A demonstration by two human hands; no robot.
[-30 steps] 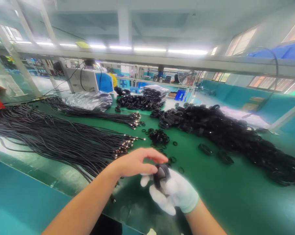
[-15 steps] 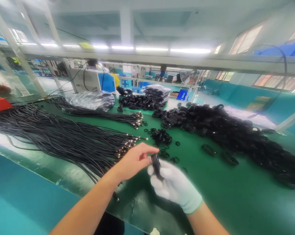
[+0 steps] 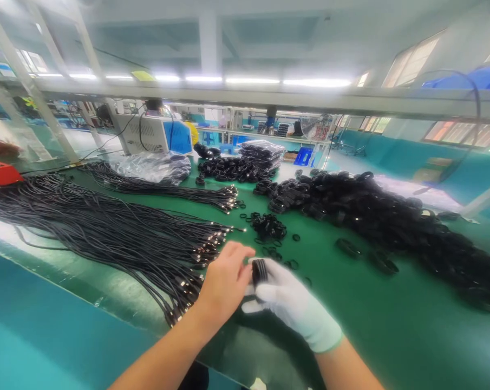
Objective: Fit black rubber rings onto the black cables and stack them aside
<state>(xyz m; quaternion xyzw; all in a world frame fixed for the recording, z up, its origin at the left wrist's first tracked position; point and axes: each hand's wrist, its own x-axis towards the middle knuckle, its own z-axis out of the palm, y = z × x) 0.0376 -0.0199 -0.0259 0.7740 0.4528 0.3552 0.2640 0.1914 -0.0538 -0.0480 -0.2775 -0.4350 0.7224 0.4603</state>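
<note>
A small coil of black cable is held between my two hands above the green table. My right hand, in a white glove, wraps its thumb and fingers around the coil from the right. My bare left hand presses against the coil's left side, its fingers bent and thumb close to the loops. Part of the coil is hidden behind the fingers. Just left of my left hand lie the metal-tipped ends of a wide bundle of straight black cables. A small heap of black rings sits beyond my hands.
A large mound of coiled black cables stretches along the right side. Toward the back lie a second straight cable bundle, clear plastic bags and a stack of bagged coils. A white and blue machine stands behind.
My left hand has turned and come lower around the coil's left side. The coil has tilted in my gloved right hand, and the cable tail below it no longer shows.
</note>
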